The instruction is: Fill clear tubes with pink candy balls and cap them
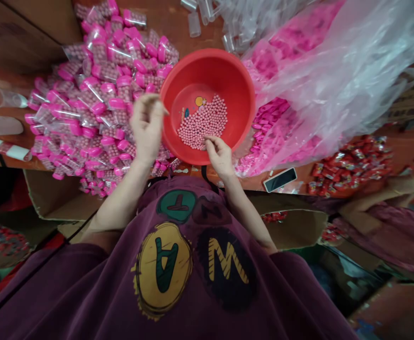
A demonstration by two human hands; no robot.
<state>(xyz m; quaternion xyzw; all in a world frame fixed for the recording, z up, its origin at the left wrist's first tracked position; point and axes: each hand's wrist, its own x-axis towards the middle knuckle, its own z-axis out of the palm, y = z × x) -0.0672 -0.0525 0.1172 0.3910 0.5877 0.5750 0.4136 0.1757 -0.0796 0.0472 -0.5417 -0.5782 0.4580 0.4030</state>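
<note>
A round red plastic basin (171,89) stands on the table in front of me, with a heap of small pink beads (207,120) on its bottom. My right hand (220,157) reaches over the near rim, thumb and fingertips pinched together at the edge of the beads; what they hold is too small to make out. At the basin's left rim is my left hand (146,127), blurred, its fingers bent. Whether it grips the rim or anything else cannot be seen. Close to it spreads a big pile of clear bead-filled bottles with pink caps (93,104).
Right of the basin, a clear plastic bag (309,89) covers loose pink caps (268,118). Empty clear tubes (194,24) lie behind. A phone (279,180) rests near the table edge. Red wrapped pieces (351,163) lie beside another person's arm (376,200). Cardboard boxes (295,229) stand below.
</note>
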